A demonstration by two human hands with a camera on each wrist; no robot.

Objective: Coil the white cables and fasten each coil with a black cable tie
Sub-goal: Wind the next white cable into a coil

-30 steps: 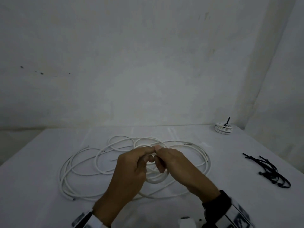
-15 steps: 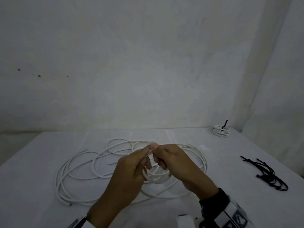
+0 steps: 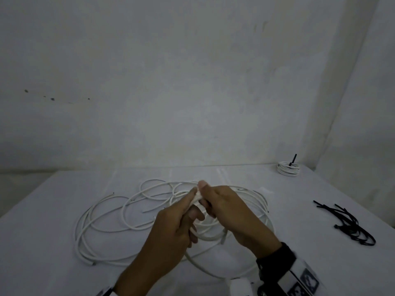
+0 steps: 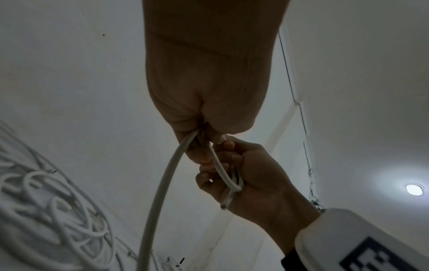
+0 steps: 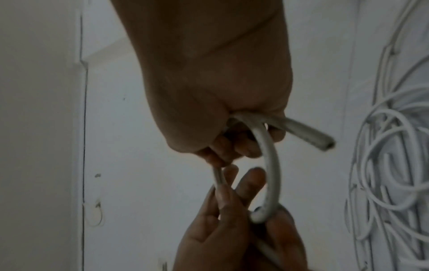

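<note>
Both hands pinch one white cable into a small loop above the table: left hand and right hand meet fingertip to fingertip. Loose cables sprawl mid-table; a tied coil sits in the far right corner, black cable ties near the right edge.

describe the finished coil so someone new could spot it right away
Look to the far right corner of the white table, near the wall. The finished coil lies there alone, small and tightly wound. Unlike the loose cables sprawled mid-table, it has a black cable tie sticking up.
</note>
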